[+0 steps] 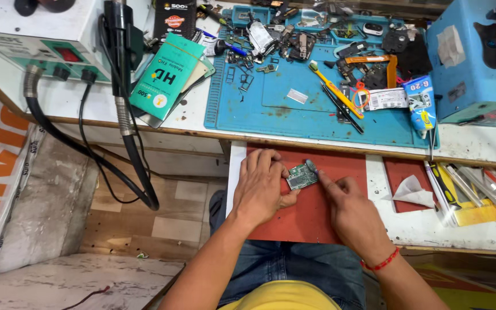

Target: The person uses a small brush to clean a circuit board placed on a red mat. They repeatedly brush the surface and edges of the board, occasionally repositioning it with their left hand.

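A small green circuit board [301,176] lies on a red mat [299,218] on a pulled-out shelf below the bench. My left hand [262,186] rests on the mat and pinches the board's left edge with thumb and fingers. My right hand [348,209] comes in from the right, its forefinger stretched to the board's right edge, pressing a small dark tool tip [311,166] against it. A red thread band circles my right wrist.
A blue work mat [294,109] above carries phone parts, a yellow-handled brush [337,90], tweezers and a glue tube [422,103]. A rework station [41,34] with black hoses stands at left, a blue machine [477,57] at right, tools and tissue [411,191] beside the shelf.
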